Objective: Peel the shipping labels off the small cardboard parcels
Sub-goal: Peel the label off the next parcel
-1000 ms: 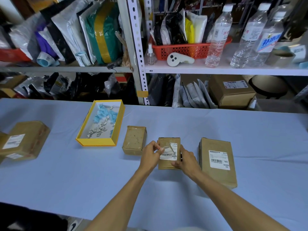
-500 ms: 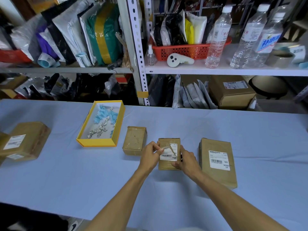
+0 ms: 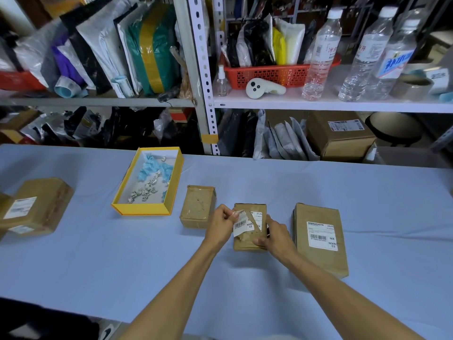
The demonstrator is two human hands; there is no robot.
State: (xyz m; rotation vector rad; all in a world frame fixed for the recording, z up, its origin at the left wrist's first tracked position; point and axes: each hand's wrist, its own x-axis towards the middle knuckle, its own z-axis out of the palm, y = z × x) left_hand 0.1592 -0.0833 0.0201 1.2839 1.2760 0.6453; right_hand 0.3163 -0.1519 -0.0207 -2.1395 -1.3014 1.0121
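Observation:
A small brown parcel point(image 3: 248, 242) lies on the light blue table in front of me. Its white shipping label point(image 3: 242, 223) is torn and partly lifted off the top. My left hand point(image 3: 220, 225) pinches the loose left piece of that label. My right hand point(image 3: 274, 235) presses on the parcel's right side, holding it down. Left of it sits a bare small parcel point(image 3: 198, 207) with no label. At the right a larger parcel point(image 3: 318, 253) lies flat, its label point(image 3: 321, 234) intact.
A yellow tray point(image 3: 122, 192) holding crumpled label scraps and blue bits stands at the back left. Two labelled parcels point(image 3: 36, 207) lie at the far left edge. Shelves with mailers, bottles and a red basket point(image 3: 267, 74) rise behind the table point(image 3: 98, 253).
The left piece of the label has come further off the parcel, pulled leftward by my left hand. My right hand has slid down the parcel's right side.

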